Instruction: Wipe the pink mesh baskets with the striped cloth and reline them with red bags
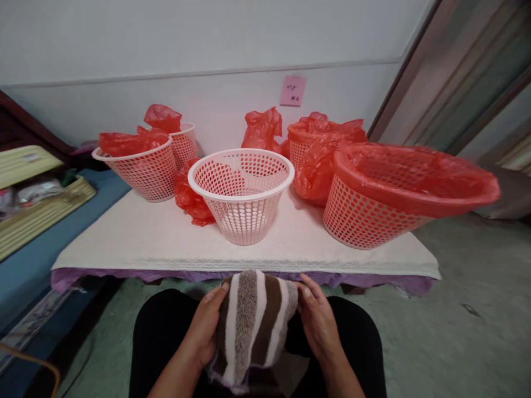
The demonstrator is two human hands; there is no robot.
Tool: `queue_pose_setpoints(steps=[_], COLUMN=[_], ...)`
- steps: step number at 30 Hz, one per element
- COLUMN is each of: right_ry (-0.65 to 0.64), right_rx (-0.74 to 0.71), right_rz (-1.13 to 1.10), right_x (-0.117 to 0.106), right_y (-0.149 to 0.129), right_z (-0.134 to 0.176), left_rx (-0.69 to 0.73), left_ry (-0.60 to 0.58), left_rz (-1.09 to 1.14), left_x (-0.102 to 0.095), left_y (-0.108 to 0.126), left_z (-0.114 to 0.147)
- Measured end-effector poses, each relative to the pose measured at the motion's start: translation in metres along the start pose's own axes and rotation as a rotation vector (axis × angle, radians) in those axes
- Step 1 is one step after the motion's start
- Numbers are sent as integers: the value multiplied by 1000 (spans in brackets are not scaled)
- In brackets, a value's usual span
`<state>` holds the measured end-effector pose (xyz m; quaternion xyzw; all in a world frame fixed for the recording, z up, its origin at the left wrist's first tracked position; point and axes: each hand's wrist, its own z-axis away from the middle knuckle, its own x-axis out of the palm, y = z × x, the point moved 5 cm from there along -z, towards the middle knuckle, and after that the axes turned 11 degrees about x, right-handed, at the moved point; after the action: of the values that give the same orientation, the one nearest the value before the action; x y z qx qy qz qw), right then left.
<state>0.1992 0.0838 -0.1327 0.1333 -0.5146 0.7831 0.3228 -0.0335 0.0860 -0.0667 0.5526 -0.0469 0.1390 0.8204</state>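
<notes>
A striped towel (254,326) in brown, grey and white hangs bunched between my hands, over my lap and in front of the table edge. On its left side my left hand (208,323) grips the cloth, thumb on top. My right hand (316,315) pinches the towel's upper right corner between thumb and fingers. Just beyond the towel stands a white plastic basket (244,221) with holes in its wall and no bag over its rim. The towel's underside and some of my fingertips are hidden.
On the white-covered table (124,243), a large basket with a red bag (373,215) stands right. A bagged basket (153,171) is at left, with more baskets and red bags behind. A pink note (293,91) sticks to the wall. A yellow open case (45,204) lies far left.
</notes>
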Motion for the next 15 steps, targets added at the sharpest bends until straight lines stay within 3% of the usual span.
queue_pose_setpoints(steps=[8, 12, 15], right_ry=[-298, -373, -360], right_rx=[354, 518, 622], right_rz=[-128, -192, -211], right_x=[17, 21, 12], right_y=[70, 78, 78], right_z=[15, 26, 28], left_rx=[-16, -13, -48], left_ry=[-39, -71, -171], left_rz=[-10, 4, 89], left_x=[4, 0, -2], left_y=[-3, -6, -9], left_z=[-2, -3, -1])
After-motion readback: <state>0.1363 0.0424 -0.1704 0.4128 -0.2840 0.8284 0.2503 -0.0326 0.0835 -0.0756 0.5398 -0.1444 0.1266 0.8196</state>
